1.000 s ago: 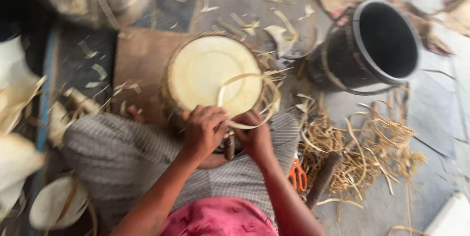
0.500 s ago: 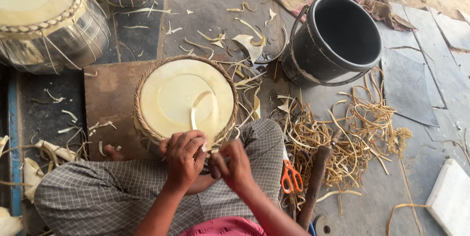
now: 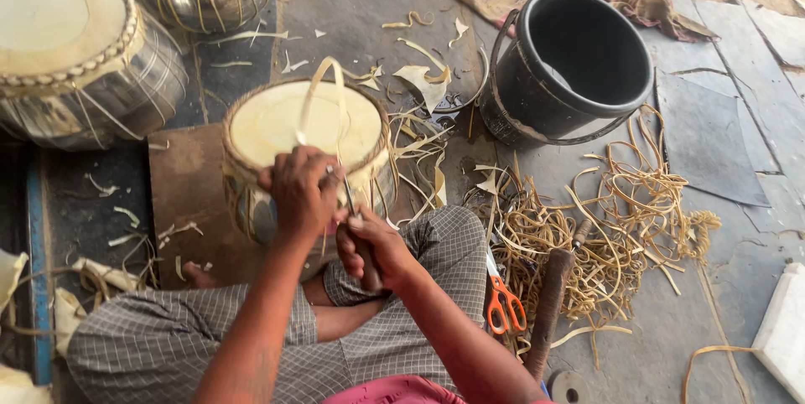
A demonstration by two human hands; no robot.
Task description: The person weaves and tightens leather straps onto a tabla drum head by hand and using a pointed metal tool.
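Grey stone floor under my crossed legs carries the small drum (image 3: 306, 132), where my left hand (image 3: 300, 190) pinches the pale lacing strip (image 3: 323, 90) and my right hand (image 3: 369, 245) grips a metal tool (image 3: 348, 194), which could slip and gouge the skin head.

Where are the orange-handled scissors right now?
The orange-handled scissors lie on the floor at the person's right, beside the checked-trousered knee and against a dark wooden-handled tool, at the near edge of the pile of tan strips.
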